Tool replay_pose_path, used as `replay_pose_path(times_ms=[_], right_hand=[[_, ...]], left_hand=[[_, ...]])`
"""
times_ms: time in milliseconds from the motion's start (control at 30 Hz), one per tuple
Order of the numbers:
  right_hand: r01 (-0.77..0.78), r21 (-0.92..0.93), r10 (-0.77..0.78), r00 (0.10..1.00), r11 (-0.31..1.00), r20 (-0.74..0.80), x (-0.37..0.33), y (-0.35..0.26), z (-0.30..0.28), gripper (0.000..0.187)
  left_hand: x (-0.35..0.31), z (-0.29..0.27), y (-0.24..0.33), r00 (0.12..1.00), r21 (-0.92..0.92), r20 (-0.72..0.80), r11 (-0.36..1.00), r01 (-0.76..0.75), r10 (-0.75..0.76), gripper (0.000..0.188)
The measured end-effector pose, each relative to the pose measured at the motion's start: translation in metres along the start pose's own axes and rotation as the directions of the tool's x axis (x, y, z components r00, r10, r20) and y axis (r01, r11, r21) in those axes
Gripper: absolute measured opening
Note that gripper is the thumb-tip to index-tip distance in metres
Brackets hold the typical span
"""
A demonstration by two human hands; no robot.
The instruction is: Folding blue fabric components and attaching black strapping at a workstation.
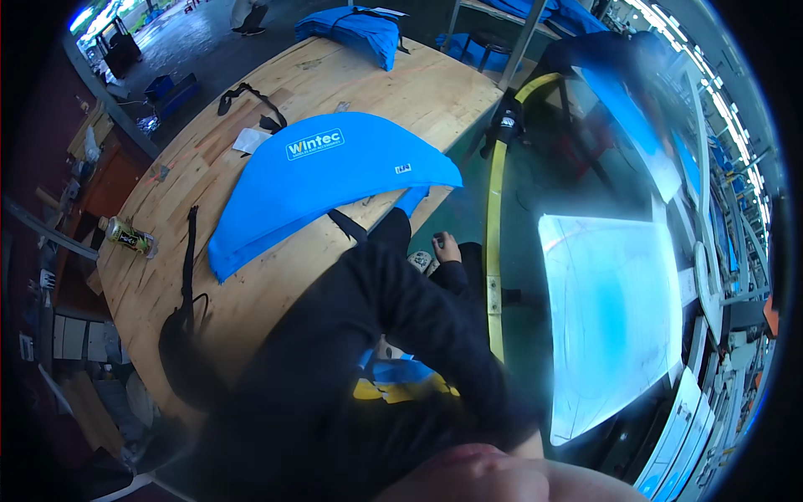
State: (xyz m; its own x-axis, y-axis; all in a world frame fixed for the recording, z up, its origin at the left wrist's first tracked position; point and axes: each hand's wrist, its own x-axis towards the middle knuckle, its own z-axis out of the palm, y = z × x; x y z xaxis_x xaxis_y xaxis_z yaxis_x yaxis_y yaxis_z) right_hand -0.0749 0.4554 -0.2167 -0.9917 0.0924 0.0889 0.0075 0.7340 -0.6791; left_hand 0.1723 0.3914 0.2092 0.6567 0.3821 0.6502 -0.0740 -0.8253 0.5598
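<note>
Blue cover [335, 184]: on our tabletop [159, 226], rt end past the edge.
R hand [448, 248]: apart from cover, fingers bent; we can't tell if gripping (tiny in view).
L hand: out of sight, can't tell.
Bottle [130, 237]: lying nr tabletop's L edge.

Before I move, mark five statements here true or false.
The blue, fan-shaped fabric piece lies on the pale wooden table. True.
The small, labelled cylindrical container stands upright. False: that container lies on its side.
A long yellow bar runs right of the table. True.
The folded blue fabric bundle sits at the table's near edge. False: that bundle is at the far end.
The small white sheet lies right of the fabric piece. False: that sheet lies by its left side.
</note>
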Motion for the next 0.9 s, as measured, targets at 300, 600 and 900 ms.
replay_pose_path(times_ms=[300, 600, 900], right_hand=[[0.033, -0.070, -0.027, 0.997, 0.997, 0.074, -0.004, 0.003, 0.012, 0.024], [0.003, -0.014, -0.004, 0.997, 1.000, -0.073, -0.026, -0.022, -0.006, 0.034], [0.094, -0.132, -0.097, 0.995, 0.987, -0.009, -0.063, -0.050, -0.023, 0.050]], left_hand=[[0.039, 0.083, -0.047, 0.994, 0.098, 0.088, 0.993, -0.066, 0.058, 0.024], [0.063, 0.144, -0.064, 0.988, 0.192, 0.123, 0.975, -0.111, 0.088, 0.023], [0.084, 0.197, -0.053, 0.968, 0.155, 0.167, 0.965, -0.212, 0.185, 0.022]])
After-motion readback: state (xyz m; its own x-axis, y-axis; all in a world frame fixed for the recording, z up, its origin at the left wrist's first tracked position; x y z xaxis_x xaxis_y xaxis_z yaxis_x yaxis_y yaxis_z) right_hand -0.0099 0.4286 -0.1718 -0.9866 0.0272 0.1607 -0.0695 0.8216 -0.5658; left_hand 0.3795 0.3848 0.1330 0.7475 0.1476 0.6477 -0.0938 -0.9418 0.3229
